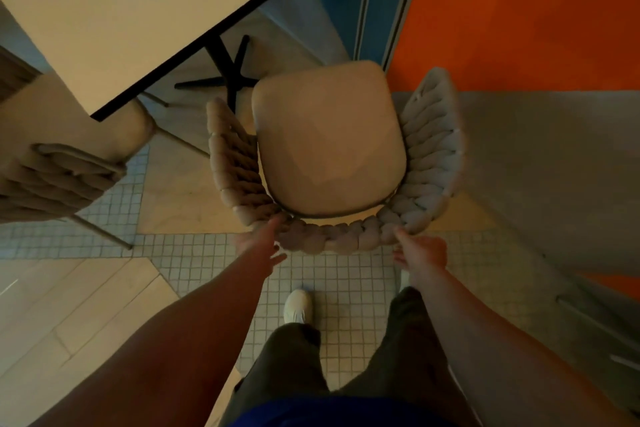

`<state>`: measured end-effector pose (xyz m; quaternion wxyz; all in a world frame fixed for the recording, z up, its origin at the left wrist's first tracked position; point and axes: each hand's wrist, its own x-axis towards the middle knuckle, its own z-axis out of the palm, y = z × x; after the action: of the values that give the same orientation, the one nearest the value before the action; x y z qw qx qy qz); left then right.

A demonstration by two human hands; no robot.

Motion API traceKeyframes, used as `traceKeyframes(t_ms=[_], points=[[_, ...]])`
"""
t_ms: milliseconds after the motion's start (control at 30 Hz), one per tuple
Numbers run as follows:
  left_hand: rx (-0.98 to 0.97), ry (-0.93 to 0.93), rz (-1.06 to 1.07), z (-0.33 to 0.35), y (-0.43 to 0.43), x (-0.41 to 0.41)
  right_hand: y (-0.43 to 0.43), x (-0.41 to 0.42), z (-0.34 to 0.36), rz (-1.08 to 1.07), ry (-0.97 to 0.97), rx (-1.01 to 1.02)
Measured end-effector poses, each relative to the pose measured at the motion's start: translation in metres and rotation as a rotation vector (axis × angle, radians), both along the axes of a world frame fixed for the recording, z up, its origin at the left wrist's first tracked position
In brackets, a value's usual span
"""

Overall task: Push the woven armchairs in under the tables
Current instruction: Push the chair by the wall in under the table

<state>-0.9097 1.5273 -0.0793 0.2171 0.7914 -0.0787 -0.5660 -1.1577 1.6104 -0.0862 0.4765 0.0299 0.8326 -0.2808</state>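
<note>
Just right of the bench (138, 10) corner, the woven armchair (329, 146) stands on the tiled floor (346, 274), its seat out from under the bench top. The left hand (258, 246) and right hand (420, 251) reach to the near rim of its woven back, fingers loose, fingertips touching the weave, neither closed around it. At left, a second woven armchair (59, 180) sits with its seat partly under the bench.

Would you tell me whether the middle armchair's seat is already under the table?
No, the armchair sits with its whole seat uncovered, beside the table rather than beneath it.
</note>
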Motion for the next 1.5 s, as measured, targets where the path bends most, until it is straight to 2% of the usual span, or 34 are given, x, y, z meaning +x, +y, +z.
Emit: traceKeyframes(t_ms=[67, 200, 333, 567, 767, 1000, 1500], points=[[0.045, 0.062, 0.053, -0.008, 0.003, -0.013, -0.010, -0.013, -0.002, -0.097, -0.177, -0.038], [0.085, 0.126, 0.106, -0.023, 0.011, -0.036, -0.020, -0.033, -0.019, -0.145, -0.471, -0.058], [0.088, 0.092, 0.104, -0.025, 0.015, -0.058, -0.028, -0.050, -0.032, -0.124, -0.583, -0.036], [-0.031, 0.063, 0.199, -0.035, 0.022, -0.068, -0.040, -0.067, -0.034, -0.069, -0.585, 0.076], [-0.091, 0.054, 0.346, -0.047, 0.031, -0.088, -0.054, -0.092, -0.031, 0.025, -0.491, 0.058], [-0.087, 0.099, 0.463, -0.050, 0.036, -0.114, -0.078, -0.113, -0.033, 0.175, -0.386, 0.030], [-0.056, 0.125, 0.663, -0.058, 0.025, -0.190, -0.142, -0.184, -0.047, 0.411, -0.359, 0.034]])
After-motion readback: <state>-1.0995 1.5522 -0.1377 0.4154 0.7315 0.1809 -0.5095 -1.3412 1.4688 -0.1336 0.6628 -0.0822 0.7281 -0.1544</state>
